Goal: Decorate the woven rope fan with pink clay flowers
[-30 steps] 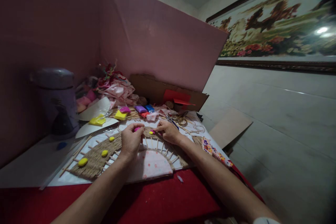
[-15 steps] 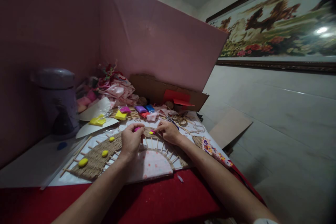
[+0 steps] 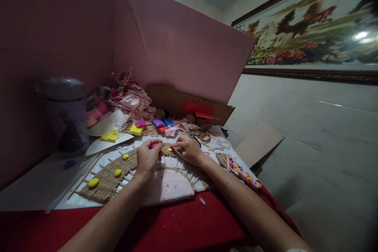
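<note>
A fan-shaped panel of woven twine (image 3: 104, 189) on thin sticks lies before me, its inner half-round covered in spotted white cloth (image 3: 174, 187). Several yellow clay dots (image 3: 118, 173) sit along the weave. My left hand (image 3: 147, 159) is closed around a lump of pink clay (image 3: 154, 146) above the fan's upper middle. At the weave's top, my right hand (image 3: 190, 151) has its index fingertip on a tiny bit of pink clay (image 3: 171, 147), beside a small yellow clay dot (image 3: 169, 150). The other right fingers are curled in, partly hidden.
Packs of yellow clay (image 3: 136, 129), purple clay (image 3: 158, 123) and blue clay (image 3: 168, 122) lie behind the fan. Scissors (image 3: 195, 139) and twine are at the back right. A lilac lidded container (image 3: 66, 118) stands left. Red cloth (image 3: 177, 224) covers the front edge.
My right hand has shifted very slightly to the left at the fan's top, its fingertip still by the small yellow dot. The left hand stays in place with the pink lump.
</note>
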Demonstrator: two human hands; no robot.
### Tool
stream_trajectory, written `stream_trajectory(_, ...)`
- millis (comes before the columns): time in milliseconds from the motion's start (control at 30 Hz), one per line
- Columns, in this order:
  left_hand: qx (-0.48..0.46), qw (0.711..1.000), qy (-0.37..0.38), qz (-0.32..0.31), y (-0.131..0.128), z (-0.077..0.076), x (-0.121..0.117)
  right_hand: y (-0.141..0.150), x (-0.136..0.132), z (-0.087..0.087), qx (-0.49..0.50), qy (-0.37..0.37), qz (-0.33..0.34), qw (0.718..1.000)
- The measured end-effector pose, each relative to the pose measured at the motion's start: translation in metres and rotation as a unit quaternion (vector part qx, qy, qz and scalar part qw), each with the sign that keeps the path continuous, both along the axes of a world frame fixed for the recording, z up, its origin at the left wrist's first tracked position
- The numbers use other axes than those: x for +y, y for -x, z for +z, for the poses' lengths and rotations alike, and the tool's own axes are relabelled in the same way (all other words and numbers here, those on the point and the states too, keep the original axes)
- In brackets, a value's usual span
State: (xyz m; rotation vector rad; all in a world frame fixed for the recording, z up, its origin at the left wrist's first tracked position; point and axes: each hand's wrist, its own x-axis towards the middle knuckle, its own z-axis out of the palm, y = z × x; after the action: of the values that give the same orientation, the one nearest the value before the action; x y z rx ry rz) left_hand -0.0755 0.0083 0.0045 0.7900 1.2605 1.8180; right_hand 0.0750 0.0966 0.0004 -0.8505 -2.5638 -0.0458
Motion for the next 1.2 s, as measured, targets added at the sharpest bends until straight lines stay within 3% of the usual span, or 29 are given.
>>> stream_trajectory(200,-0.072,0.997,-0.004,-0.031,-0.001,0.007,-0.003,0.0,-0.003,0.0,0.026,-0.003,0.006,1.0)
stream_trajectory(300,-0.137,0.987,-0.011,-0.088,-0.003,0.016,-0.008,0.003,-0.017,0.007,0.167,0.014,-0.001,0.986)
stream_trajectory(433,-0.179,0.974,-0.006,-0.141,-0.007,0.021,-0.016,0.01,-0.045,0.014,0.328,0.042,0.004,0.944)
stream_trajectory(667,-0.133,0.952,-0.022,-0.274,-0.013,0.016,-0.019,0.013,-0.069,0.007,0.311,0.051,0.038,0.948)
stream_trajectory(733,-0.073,0.964,-0.046,-0.251,-0.012,0.015,-0.015,0.01,-0.069,0.007,0.331,0.07,0.04,0.94)
stream_trajectory(833,0.084,0.979,-0.096,-0.161,-0.008,0.012,-0.009,0.006,-0.067,0.008,0.364,0.097,0.033,0.926)
stream_trajectory(967,0.236,0.958,-0.112,-0.121,-0.006,0.008,-0.007,0.003,-0.064,0.006,0.37,0.09,0.02,0.925)
stream_trajectory(1200,0.286,0.946,-0.095,-0.122,-0.008,0.008,-0.011,0.002,-0.064,0.001,0.355,0.06,0.038,0.932)
